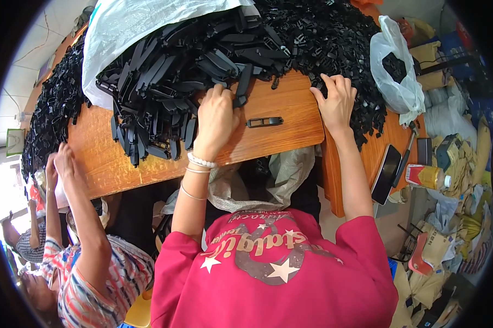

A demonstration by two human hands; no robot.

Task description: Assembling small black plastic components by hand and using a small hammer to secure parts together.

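Observation:
My left hand (218,116), with bracelets on its wrist, is at the edge of a heap of long black plastic pieces (213,60). Its fingers are bent together, and the lower end of one long black plastic piece (245,82) sits between thumb and forefinger; the fingertips are partly hidden. On the wooden tabletop (290,104) between my hands lies a single black frame-like plastic piece (264,122) with a slot. My right hand (336,101) reaches over the board's right edge to a heap of small black plastic parts (334,49), thumb and fingers apart.
A white woven sack (131,27) spills the long pieces. To the right are a white plastic bag (391,65), a phone (386,167) and a bottle (427,177). At the left, a co-worker's hands (63,161) are by another black heap (55,104). An open sack (224,188) hangs below the table.

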